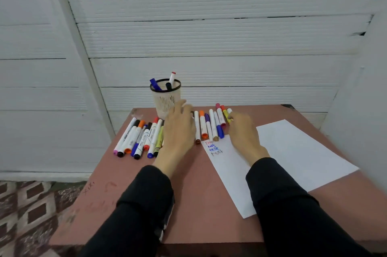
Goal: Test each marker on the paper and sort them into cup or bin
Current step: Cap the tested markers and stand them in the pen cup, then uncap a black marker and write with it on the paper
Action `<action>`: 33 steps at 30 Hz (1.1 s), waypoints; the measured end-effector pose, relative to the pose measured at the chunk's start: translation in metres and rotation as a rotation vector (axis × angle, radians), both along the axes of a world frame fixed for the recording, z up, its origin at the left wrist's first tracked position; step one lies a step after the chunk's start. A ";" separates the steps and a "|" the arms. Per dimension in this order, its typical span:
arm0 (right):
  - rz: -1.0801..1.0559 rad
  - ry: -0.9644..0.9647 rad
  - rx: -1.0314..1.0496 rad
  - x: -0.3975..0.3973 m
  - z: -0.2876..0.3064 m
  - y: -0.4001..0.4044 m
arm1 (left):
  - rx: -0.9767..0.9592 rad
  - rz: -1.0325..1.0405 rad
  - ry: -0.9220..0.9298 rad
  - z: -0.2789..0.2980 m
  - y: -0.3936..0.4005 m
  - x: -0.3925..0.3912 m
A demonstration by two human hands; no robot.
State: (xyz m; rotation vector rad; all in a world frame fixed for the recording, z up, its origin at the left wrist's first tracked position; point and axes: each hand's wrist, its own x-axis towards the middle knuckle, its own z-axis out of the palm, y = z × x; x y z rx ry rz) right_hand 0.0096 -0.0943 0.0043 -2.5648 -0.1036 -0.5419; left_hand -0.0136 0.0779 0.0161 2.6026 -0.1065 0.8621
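At centre frame, a reddish surface (129, 204) carries white paper (297, 162) at right and a mesh cup (165, 99) behind. Both hands, left hand (180, 131) and right hand (244, 133), hover with fingers relaxed over rows of markers (206, 125): light, stiff, smooth barrels, likely best pinched mid-barrel.

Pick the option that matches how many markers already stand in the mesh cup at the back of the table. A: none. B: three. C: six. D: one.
B: three markers poke above the rim of the mesh cup, a blue-capped marker, a black-capped marker and a white marker with a red tip.
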 end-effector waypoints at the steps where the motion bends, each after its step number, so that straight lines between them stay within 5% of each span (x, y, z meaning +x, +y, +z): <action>1: -0.034 0.007 0.006 -0.002 0.001 -0.008 | 0.025 -0.013 0.073 -0.009 -0.005 0.000; 5: -0.125 0.084 0.035 -0.005 0.010 -0.032 | 0.157 -0.059 0.232 -0.030 -0.016 0.002; 14: -0.072 0.502 -0.065 0.016 0.042 -0.020 | 0.214 -0.079 0.223 -0.038 -0.025 -0.002; 21: -0.136 0.518 -0.040 0.012 0.047 -0.018 | 0.201 -0.062 0.197 -0.036 -0.025 -0.004; 25: -0.186 0.251 0.314 0.004 0.042 -0.030 | 0.109 -0.079 0.071 -0.033 -0.023 -0.003; 29: -0.121 -0.032 0.805 -0.007 0.023 -0.037 | -0.310 -0.245 -0.004 -0.026 -0.024 -0.003; 33: 0.071 0.080 1.161 -0.015 0.009 -0.039 | -0.571 -0.423 0.178 -0.022 -0.029 -0.005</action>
